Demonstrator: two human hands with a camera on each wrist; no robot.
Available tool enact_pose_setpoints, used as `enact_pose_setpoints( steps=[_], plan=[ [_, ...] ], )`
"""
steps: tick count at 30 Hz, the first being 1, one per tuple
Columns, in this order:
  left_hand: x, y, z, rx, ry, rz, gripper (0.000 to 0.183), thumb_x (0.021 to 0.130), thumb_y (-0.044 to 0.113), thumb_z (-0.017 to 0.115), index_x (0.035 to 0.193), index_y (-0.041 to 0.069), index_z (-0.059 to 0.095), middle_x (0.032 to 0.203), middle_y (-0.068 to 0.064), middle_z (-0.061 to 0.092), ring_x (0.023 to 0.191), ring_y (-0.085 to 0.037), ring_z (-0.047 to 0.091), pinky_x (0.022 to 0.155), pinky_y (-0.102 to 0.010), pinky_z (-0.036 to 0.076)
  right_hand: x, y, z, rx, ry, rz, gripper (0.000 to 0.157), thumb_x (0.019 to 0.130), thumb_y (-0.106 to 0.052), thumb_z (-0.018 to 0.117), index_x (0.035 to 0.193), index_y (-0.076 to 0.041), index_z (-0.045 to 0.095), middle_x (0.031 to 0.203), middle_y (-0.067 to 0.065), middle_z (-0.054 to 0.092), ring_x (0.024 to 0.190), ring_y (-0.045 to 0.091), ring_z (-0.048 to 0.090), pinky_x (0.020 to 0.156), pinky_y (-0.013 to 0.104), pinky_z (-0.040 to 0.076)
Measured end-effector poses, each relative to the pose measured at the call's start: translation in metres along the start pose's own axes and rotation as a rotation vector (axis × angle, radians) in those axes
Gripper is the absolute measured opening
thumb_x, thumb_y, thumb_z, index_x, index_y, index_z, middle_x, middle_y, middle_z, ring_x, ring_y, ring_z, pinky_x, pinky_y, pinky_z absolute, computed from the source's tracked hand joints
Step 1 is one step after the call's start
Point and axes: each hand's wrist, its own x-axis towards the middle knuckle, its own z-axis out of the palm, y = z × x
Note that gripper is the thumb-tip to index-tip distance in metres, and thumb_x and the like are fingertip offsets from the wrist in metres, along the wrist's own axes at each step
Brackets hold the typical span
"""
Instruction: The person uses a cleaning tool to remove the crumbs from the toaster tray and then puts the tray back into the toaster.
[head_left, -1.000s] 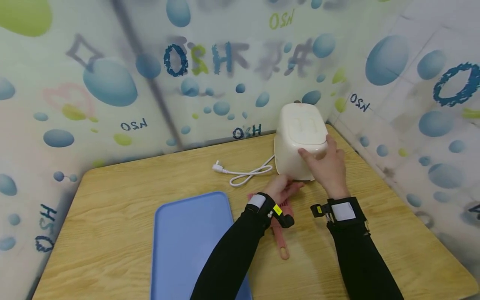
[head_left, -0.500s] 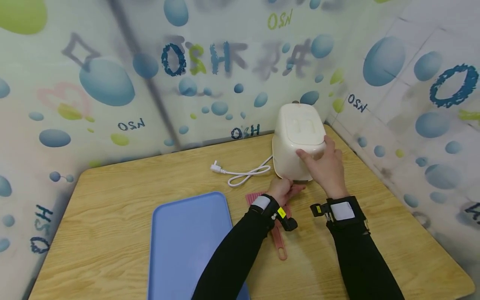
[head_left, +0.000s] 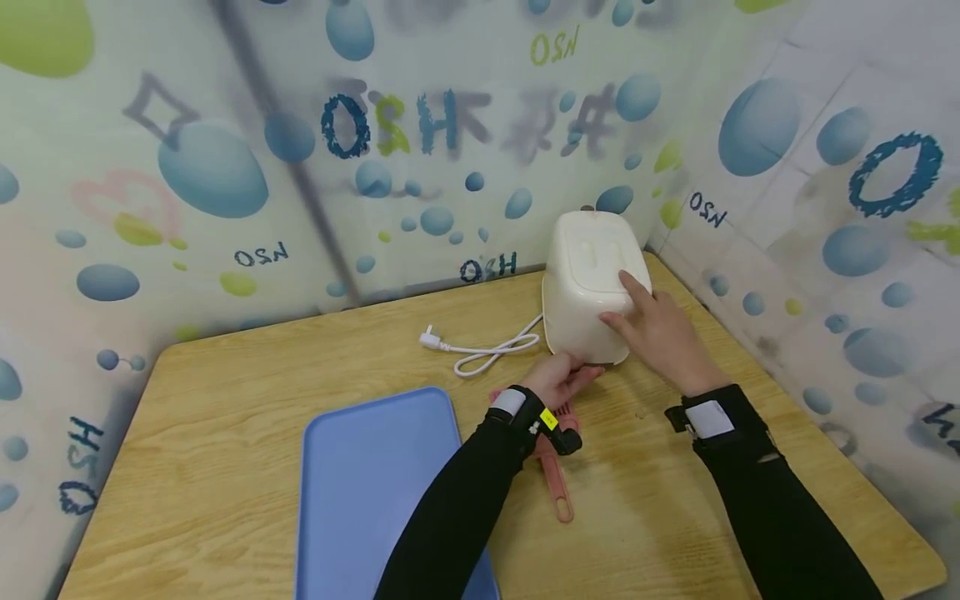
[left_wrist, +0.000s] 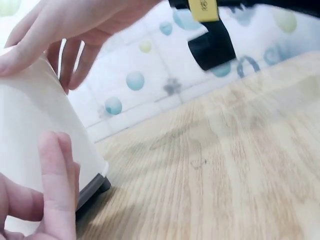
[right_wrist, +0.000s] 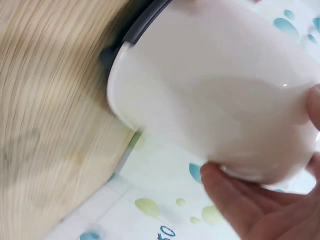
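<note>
One white appliance point(head_left: 577, 321) stands at the far right corner of the table point(head_left: 210, 433), as the head view has it. The right hand point(head_left: 667, 337) is high on it, thumb on the near face, index finger on the lid point(head_left: 592, 242). The left hand point(head_left: 555, 381) is low, at the foot of that face, over a pink spatula point(head_left: 553, 483) whose handle points toward the near edge. A blue tray point(head_left: 360, 483) lies left of that, and a white cord point(head_left: 480, 347) loops beside the appliance.

To my eye the step is steadying and handling the base; it would go best with the upper hand bracing the body so it can't slide.

From the left wrist, the left hand's fingers look mostly straight, close by the dark base point(left_wrist: 91, 191); I see nothing pinched and can't judge any pressure.

From the right wrist, the right hand's thumb and fingers are well parted, grasping the appliance's upper end between them; how firmly, I can't tell.
</note>
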Motion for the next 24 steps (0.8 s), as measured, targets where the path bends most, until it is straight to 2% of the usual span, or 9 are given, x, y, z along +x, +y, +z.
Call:
enact_pose_setpoints(
  steps=[5,10,14,17,19,24],
  plan=[
    [0.001,-0.004,0.0,0.028,0.038,0.015,0.022,0.087,-0.009,0.044,0.109,-0.005,0.048,0.112,-0.025,0.051,0.097,-0.031,0.056,0.078,-0.031,0.048,0.0,0.009,-0.006,-0.046,-0.047,-0.076,0.07,0.09,-0.048,0.051,0.145,-0.015,0.022,0.102,0.029,0.049,0.088,0.037,0.05,0.071,0.054,0.044],
    [0.004,-0.01,0.001,0.081,0.045,0.073,0.024,0.088,-0.01,0.042,0.109,-0.002,0.05,0.11,-0.024,0.053,0.095,-0.031,0.057,0.077,-0.032,0.049,0.001,0.01,-0.007,-0.054,-0.043,-0.095,0.071,0.09,-0.047,0.052,0.145,-0.015,0.021,0.102,0.028,0.05,0.086,0.036,0.051,0.07,0.053,0.045],
    [0.002,-0.015,0.003,0.136,0.06,0.091,0.017,0.093,-0.003,0.042,0.107,-0.004,0.051,0.104,-0.023,0.058,0.09,-0.028,0.06,0.076,-0.032,0.049,0.002,0.01,-0.006,-0.055,-0.023,-0.108,0.07,0.089,-0.045,0.053,0.144,-0.014,0.022,0.1,0.027,0.052,0.084,0.036,0.051,0.069,0.052,0.045],
    [-0.002,-0.015,0.006,0.142,0.077,0.053,0.017,0.095,0.002,0.042,0.108,-0.007,0.048,0.101,-0.024,0.06,0.087,-0.027,0.061,0.076,-0.033,0.049,0.002,0.01,-0.006,-0.056,-0.015,-0.114,0.07,0.089,-0.044,0.054,0.144,-0.014,0.023,0.098,0.027,0.052,0.083,0.035,0.052,0.068,0.051,0.044],
    [-0.005,-0.013,0.006,0.153,0.074,0.028,0.02,0.095,0.0,0.04,0.111,-0.009,0.047,0.101,-0.025,0.059,0.087,-0.029,0.06,0.077,-0.035,0.049,0.002,0.01,-0.007,-0.059,-0.016,-0.112,0.07,0.09,-0.045,0.053,0.144,-0.014,0.023,0.098,0.027,0.052,0.082,0.035,0.052,0.068,0.051,0.044],
    [-0.012,-0.01,0.009,0.292,0.089,-0.014,0.025,0.089,-0.007,0.036,0.11,-0.006,0.05,0.098,-0.026,0.06,0.078,-0.027,0.062,0.069,-0.032,0.051,0.002,0.01,-0.007,-0.061,-0.033,-0.108,0.07,0.09,-0.046,0.052,0.145,-0.014,0.021,0.099,0.027,0.052,0.083,0.034,0.051,0.068,0.05,0.043]
  ],
)
